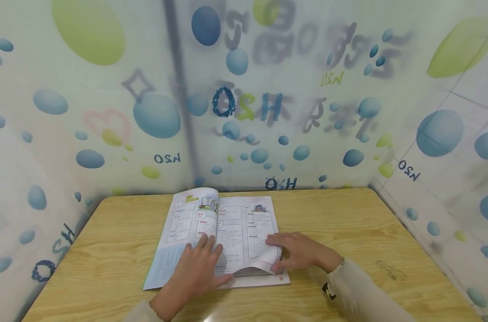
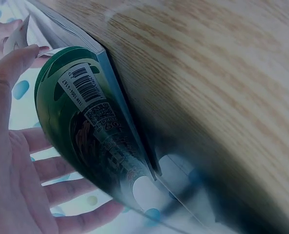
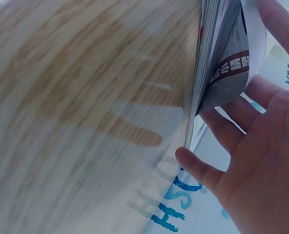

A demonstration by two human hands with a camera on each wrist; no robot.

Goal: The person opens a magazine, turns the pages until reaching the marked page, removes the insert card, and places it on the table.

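Mag [image 1: 220, 230] open, pg [image 1: 266, 257] in R hand [image 1: 302, 251]

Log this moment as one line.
left hand: rests on open magazine | right hand: holds curled page | magazine: lies on wooden table

Green magazine cover [image 2: 81, 119], wood-grained table [image 1: 336, 219]

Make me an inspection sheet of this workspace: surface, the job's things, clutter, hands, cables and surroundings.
Surface: wood-grain table, with a dark outlined mark towards the right.
Job's things: open magazine; its right-hand page is lifted and curled at the lower corner.
Clutter: nothing seen.
Hands: left hand rests on the magazine near its middle; right hand holds the curled page.
Cables: nothing seen.
Surroundings: pale backdrop with blue and green ovals and mirrored lettering.
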